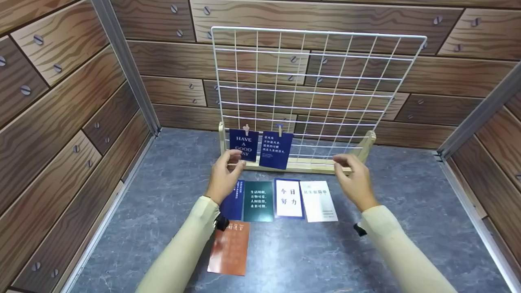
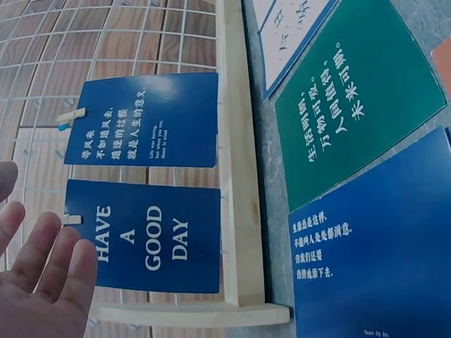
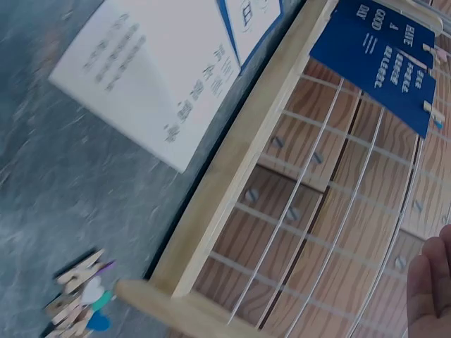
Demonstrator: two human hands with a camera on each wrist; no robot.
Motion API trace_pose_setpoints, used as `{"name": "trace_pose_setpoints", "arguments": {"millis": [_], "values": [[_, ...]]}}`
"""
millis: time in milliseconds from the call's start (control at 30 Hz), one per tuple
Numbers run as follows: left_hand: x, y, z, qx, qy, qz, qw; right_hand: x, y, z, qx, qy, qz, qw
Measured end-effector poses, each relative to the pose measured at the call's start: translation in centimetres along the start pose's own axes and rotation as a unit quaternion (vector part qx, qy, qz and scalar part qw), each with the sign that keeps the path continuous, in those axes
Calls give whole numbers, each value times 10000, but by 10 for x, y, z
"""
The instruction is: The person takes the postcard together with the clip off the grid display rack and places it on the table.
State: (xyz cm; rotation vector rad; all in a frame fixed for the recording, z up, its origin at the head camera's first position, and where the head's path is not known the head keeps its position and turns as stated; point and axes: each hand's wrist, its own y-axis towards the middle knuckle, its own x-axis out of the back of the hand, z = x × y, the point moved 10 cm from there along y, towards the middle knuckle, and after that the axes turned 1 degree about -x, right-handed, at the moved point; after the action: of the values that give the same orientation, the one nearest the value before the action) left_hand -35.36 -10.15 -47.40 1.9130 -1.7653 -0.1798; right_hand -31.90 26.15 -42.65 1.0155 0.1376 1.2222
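My left hand hovers in front of a dark blue "HAVE A GOOD DAY" card, fingers loosely bent and holding nothing. In the left wrist view, its fingertips overlap that card's edge near a small wooden clothespin. Beside it hangs a second blue card with white Chinese text, held by another clothespin. Both cards are clipped to a white wire grid in a wooden stand. Toward the grid's right end, my right hand is raised, empty, with relaxed fingers.
Before the stand lie a blue card, a green card, a white card with blue border and a pale card. An orange card lies nearer. Several small clothespins sit by the stand's right foot. Wood-patterned walls surround the grey surface.
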Motion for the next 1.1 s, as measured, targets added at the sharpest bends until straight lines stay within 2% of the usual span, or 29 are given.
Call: {"name": "trace_pose_setpoints", "arguments": {"millis": [67,167,400,500,700,933,1100], "values": [[-3,4,4,56,-83,131,9999,-11,4,1,17,-128,29,9999],[-9,11,8,117,-286,152,9994,-27,14,4,-29,-172,203,9996],[-26,29,14,304,-575,29,9979,-68,44,15,-29,-411,963,9945],[-36,35,16,357,-626,74,9974,-86,55,18,-38,-578,1346,9892],[-52,42,20,610,-343,248,9972,-118,68,18,-133,-1015,2042,9736],[-63,44,31,867,-440,360,9946,-145,79,21,-174,-1436,2412,9596],[-64,47,36,968,-400,267,9941,-158,89,21,-409,-1442,2429,9584]]}}
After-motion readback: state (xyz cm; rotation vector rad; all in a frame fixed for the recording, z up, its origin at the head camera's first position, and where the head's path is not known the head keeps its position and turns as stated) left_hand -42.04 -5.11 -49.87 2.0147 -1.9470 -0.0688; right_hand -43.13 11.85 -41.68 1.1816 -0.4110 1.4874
